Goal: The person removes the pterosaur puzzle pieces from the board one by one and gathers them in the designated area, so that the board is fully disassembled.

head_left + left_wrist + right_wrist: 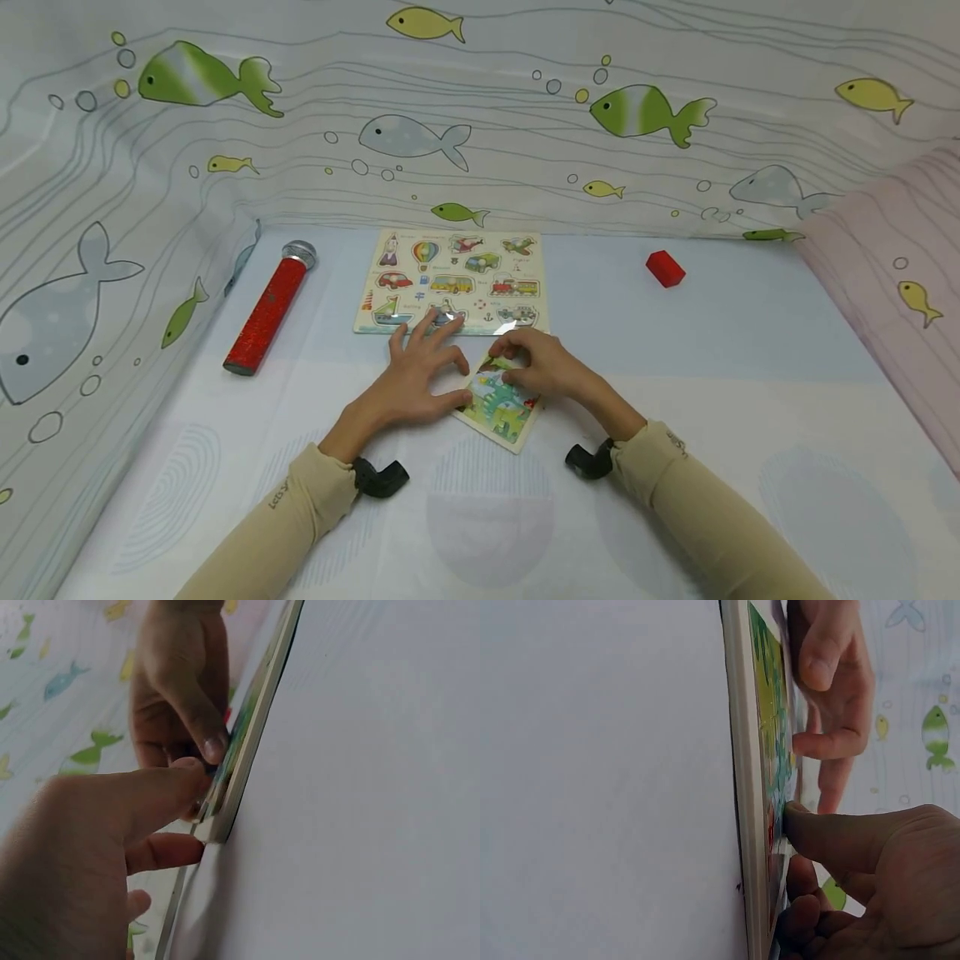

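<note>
A small dinosaur jigsaw puzzle (498, 408) in a pale tray lies tilted on the white cloth, between both hands. My left hand (412, 379) has its fingers spread. Its thumb touches the puzzle's left edge, and the forefinger is beside it; the other fingertips reach the larger board behind. My right hand (543, 362) grips the puzzle by its far side, thumb on the picture and fingers curled by the far edge. In the right wrist view, the right thumb (817, 832) presses on the picture. Whether a loose piece sits under those fingers is hidden.
Behind the hands lies a vehicle peg-puzzle board (450, 267). A red microphone (268, 312) lies at left, and a red block (665, 268) at back right. Fish-patterned cloth walls (517, 92) stand around the table. Each wrist carries a black mount (381, 479).
</note>
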Demonstrator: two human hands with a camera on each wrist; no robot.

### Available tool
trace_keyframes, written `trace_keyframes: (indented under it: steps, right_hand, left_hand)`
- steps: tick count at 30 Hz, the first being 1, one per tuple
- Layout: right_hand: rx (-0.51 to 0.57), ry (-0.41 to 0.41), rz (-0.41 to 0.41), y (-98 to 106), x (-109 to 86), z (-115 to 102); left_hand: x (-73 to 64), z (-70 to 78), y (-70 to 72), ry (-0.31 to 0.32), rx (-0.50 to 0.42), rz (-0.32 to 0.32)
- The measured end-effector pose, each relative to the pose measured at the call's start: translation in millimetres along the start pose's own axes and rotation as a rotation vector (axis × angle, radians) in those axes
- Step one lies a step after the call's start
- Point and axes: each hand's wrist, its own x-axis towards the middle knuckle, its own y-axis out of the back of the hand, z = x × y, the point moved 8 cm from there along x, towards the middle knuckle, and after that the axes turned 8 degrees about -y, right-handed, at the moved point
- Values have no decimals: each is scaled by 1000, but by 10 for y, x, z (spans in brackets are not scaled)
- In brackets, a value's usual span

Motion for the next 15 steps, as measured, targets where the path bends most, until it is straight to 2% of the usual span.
trace_keyframes:
  steps: [9,15]
  right_hand:
    - [-51,75,8,-20,2,-38]
    - [-39,106,6,-29,-16,-71]
  left_hand:
    - [-3,13,-67,-20,155,-135]
    - [-8,30,-93,-17,204,-151]
